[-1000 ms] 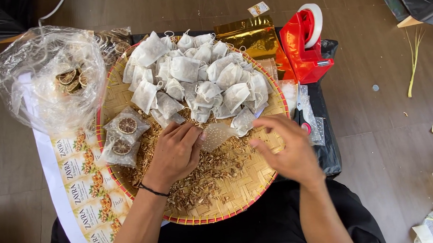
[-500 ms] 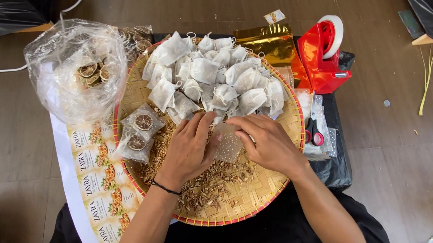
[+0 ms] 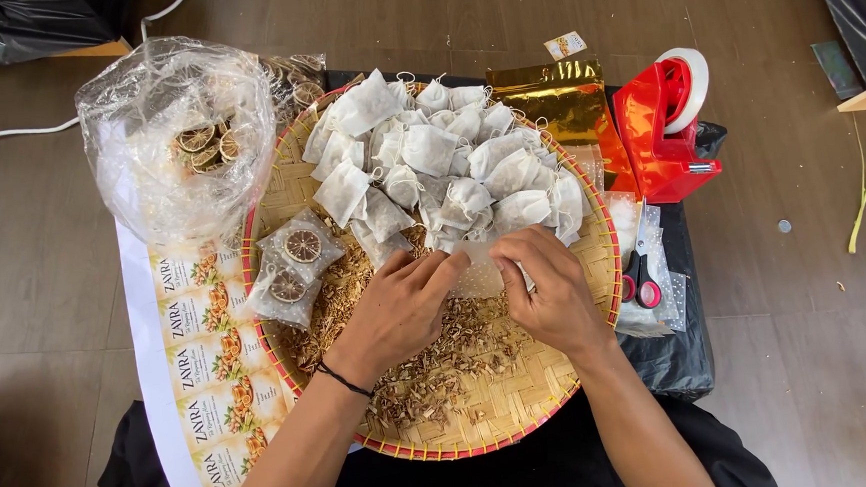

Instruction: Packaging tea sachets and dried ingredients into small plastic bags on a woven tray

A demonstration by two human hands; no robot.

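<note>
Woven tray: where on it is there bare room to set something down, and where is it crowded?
The woven tray shows bare weave at its lower right, between the loose dried herbs and the rim, and a smaller patch at upper left beside the sachet pile. The top half is crowded with sachets; the middle holds the left hand, right hand and clear pouch.

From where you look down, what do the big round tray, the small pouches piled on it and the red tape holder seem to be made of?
The round tray looks like woven bamboo or palm strips: matt tan, criss-cross weave, red rim. The small pouches seem thin white filter paper or fabric, soft and crumpled, with drawstrings. The tape holder looks like glossy red moulded plastic. The pouch between both hands is translucent, perhaps the same mesh.
</note>
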